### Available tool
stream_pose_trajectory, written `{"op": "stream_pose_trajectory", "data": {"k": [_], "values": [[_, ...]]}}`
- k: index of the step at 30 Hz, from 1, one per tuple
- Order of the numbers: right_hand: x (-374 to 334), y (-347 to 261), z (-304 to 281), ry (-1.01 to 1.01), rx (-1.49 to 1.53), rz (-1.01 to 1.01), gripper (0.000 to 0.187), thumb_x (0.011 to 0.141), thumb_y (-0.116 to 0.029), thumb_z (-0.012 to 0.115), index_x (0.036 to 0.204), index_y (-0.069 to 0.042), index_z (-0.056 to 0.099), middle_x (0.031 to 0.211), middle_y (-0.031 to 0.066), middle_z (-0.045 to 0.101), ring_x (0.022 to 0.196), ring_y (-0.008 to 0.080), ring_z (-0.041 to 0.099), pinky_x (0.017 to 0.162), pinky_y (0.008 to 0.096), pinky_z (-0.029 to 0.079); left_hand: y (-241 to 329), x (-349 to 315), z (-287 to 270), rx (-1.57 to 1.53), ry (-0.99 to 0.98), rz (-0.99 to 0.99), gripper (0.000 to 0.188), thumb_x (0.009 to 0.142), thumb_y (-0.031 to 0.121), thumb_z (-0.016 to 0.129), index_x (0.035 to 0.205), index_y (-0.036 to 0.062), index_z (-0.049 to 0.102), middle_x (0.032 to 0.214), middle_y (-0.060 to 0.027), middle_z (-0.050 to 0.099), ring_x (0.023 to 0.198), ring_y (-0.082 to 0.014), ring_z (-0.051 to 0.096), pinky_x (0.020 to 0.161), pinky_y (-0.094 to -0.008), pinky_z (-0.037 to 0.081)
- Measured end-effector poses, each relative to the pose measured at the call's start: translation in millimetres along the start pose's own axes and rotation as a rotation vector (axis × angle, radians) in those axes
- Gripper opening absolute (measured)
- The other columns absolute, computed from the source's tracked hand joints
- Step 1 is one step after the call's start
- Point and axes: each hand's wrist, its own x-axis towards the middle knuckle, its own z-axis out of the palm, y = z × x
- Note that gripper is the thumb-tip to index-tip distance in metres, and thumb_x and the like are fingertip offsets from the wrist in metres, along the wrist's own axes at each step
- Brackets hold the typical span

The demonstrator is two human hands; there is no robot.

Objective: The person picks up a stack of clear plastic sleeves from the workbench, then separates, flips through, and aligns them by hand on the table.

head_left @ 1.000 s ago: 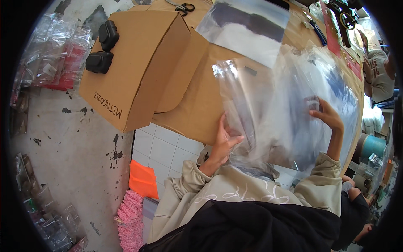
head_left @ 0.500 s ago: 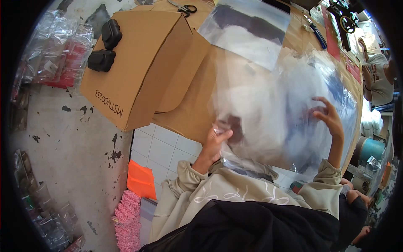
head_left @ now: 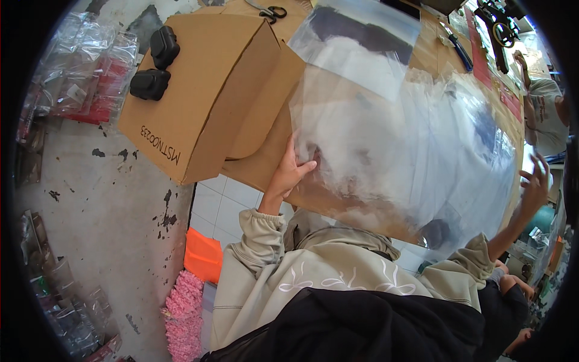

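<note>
A wide, clear plastic bag [head_left: 368, 151] with white and dark contents lies across the table in front of me. My left hand [head_left: 291, 172] grips its left edge, thumb on top and fingers partly behind the plastic. My right hand [head_left: 534, 186] is raised off to the right, past the table's edge, fingers spread and holding nothing. More clear bags [head_left: 464, 139] with white and blue contents are spread beneath and to the right. At the far side lies another flat clear bag [head_left: 362, 45] with dark and white contents.
A cardboard box [head_left: 181, 96] stands to the left, two black cases [head_left: 149, 84] on it. Scissors [head_left: 268, 10] and a blue-handled cutter [head_left: 461, 54] lie at the table's far side. Packaged goods [head_left: 78, 78] fill the far left. People [head_left: 546, 114] are at the right.
My right hand has swung right, away from the bags to beyond the table edge. My left hand has moved up and slightly left with the bag's edge, and the plastic lies flatter.
</note>
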Motion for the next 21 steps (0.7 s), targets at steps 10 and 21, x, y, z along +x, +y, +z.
{"op": "stream_pose_trajectory", "data": {"k": [10,21], "values": [[6.8,-66.9,-12.8,0.141,0.31,0.032,0.024,0.086,-0.009,0.047,0.106,0.001,0.056,0.096,0.0042,0.062,0.051,0.0009,0.039,0.042,0.0123,0.028,-1.5,3.8,3.5,0.145,-0.024,0.127,0.096,0.07,0.019,0.069,0.135,0.0013,0.001,0.141,-0.0169,0.005,0.131,-0.0252,0.006,0.106,-0.0349,0.01],[-31.0,-20.9,160.0,-0.721,0.033,-0.2,0.046,0.084,-0.031,0.054,0.118,-0.001,0.045,0.098,0.0095,0.056,0.077,0.0119,0.051,0.068,0.0237,0.042,-25.2,14.4,-4.3,-0.301,0.074,-0.083,0.057,0.091,0.037,0.038,0.135,0.0073,0.017,0.131,-0.0074,0.032,0.112,-0.0155,0.042,0.089,-0.0337,0.04]]}}
